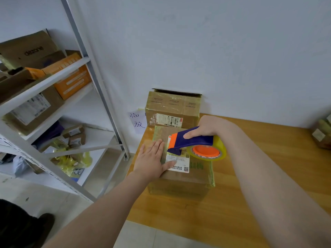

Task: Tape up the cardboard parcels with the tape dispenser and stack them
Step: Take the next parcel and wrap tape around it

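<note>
Parcel (180, 183) rests on the table (223, 203), and taping looks under way. On its top the left hand (152, 158) lies flat, fingers straight, pressing down. Above its label the right hand (206, 127) grips the tape dispenser (193, 140), fingers curled round the handle. The next move probably calls for a steady pull across the top. Behind the parcel stands a taped box (172, 108).

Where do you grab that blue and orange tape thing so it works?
Grab the tape dispenser by its blue handle, coming from above, as the right hand does. The handle sits on top, between the orange blade end and the tape roll, so a grip there stays clear of both.
</note>
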